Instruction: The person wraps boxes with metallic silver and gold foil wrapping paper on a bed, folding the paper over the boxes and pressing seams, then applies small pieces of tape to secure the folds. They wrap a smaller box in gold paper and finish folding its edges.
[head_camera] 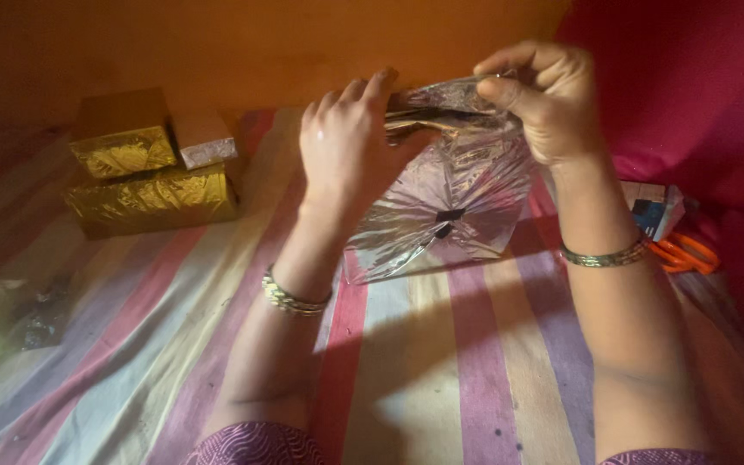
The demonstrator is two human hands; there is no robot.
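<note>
Wrapping under way, by the look of it: a silver foil parcel stands on the striped cloth, near its far edge and right of centre, with both hands working its top.

Left hand: back toward the camera, fingers curled closed against the gathered foil at the parcel's upper left, pressing or pinching the folds. A bangle sits on the wrist.

Right hand: fingers closed in a pinch on the crumpled foil edge at the parcel's top right, thumb on the near side. A bangle on this wrist too.

Parcel: the near face shows foil pleated to a centre point, held there by a small dark tab, probably tape. That face reads as finished. The top is loose and bunched between the hands, not yet flattened or fixed. Judgement: more than half done; closing and securing the top is what is left.

Around it:
- Far left corner of the cloth: gold boxes stacked, two wrapped in gold foil, plus a small box with a silver face on top. These look complete.
- Left edge: loose foil scraps, crumpled, gold and dark.
- Right edge, behind the right forearm: orange scissors and a small white carton, well apart from the parcel.

Backdrop is an orange wall, with red fabric on the right. Light is warm and dim, so fine detail in the foil folds is hard to read.
</note>
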